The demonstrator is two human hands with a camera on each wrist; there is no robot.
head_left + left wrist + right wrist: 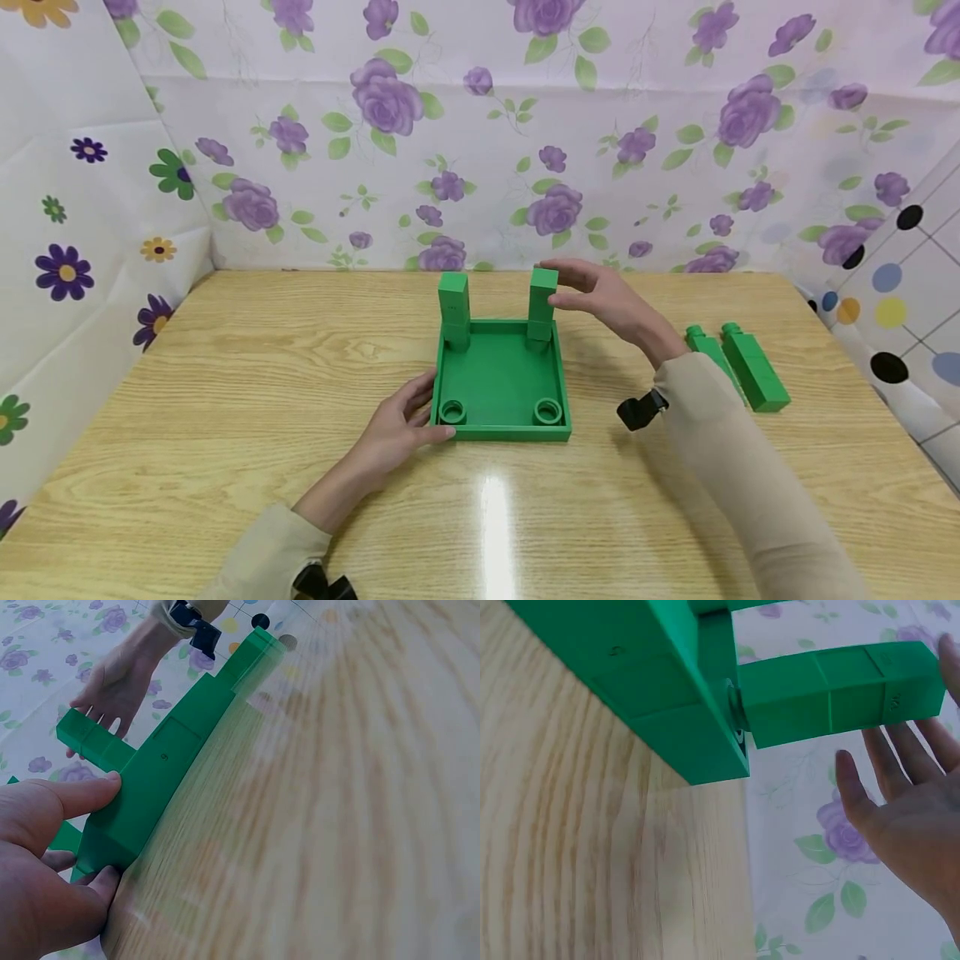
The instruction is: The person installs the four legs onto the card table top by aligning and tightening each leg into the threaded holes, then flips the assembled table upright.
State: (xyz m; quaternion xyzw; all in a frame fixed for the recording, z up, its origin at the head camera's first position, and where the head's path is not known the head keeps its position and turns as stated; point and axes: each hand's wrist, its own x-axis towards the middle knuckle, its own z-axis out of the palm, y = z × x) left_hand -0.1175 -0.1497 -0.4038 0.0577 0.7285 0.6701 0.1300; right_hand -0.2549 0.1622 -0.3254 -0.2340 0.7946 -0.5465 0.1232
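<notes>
Left hand: yours is clamped on the near-left corner of the green tray, thumb along the front wall, fingers at the left side.
Right hand: yours curves loosely about the top of the far-right post; thumb and fingers stand apart, and you cannot tell whether a fingertip touches.
Tray: it sits flat at the middle of the frame, square to you, its raised walls bounding the floor.
Posts on tray: the far-right one and the far-left post stand upright at the back corners, with a wide gap between them.
Near corners: a left ring socket and a right ring socket sit just inside the front wall.
Loose posts: a thicker one and one partly behind your right sleeve lie side by side, right of centre.
Tabletop: wood stretches broadly left of the tray and in front; the back edge runs near behind the posts.
Backdrop: floral cloth rises along that edge.
</notes>
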